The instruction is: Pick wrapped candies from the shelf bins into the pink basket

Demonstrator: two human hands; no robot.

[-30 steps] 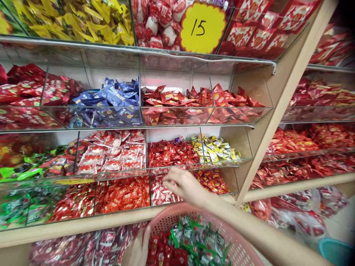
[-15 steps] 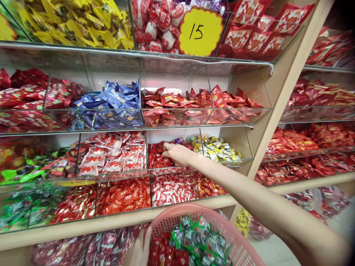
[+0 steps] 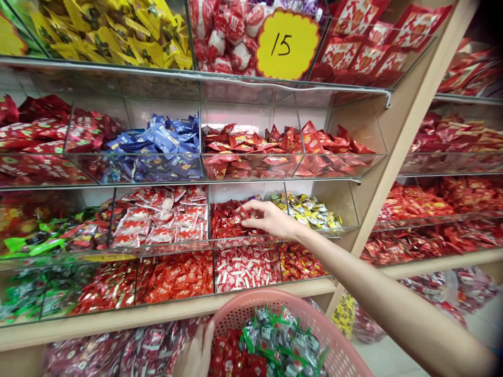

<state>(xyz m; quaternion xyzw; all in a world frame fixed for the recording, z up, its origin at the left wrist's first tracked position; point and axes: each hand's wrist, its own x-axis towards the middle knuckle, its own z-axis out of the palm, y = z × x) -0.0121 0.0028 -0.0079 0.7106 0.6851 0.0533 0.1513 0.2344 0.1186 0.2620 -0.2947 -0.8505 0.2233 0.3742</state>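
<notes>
Inside one clear compartment (image 3: 236,241) lie small red packets (image 3: 225,222); the right hand (image 3: 273,217) curves its fingers at them, but whether it pinches one, one cannot tell. The pink basket (image 3: 334,337), partly filled with green-edged sweets (image 3: 288,337), has room left; the left hand (image 3: 194,352) touches it, grip hidden.

- We see the pink basket (image 3: 341,341) cut off by the bottom edge.
- Left of it, we lose the left hand (image 3: 195,352) below the wrist.
- Above it, the right hand (image 3: 271,219) hides some red candies (image 3: 225,224).
</notes>
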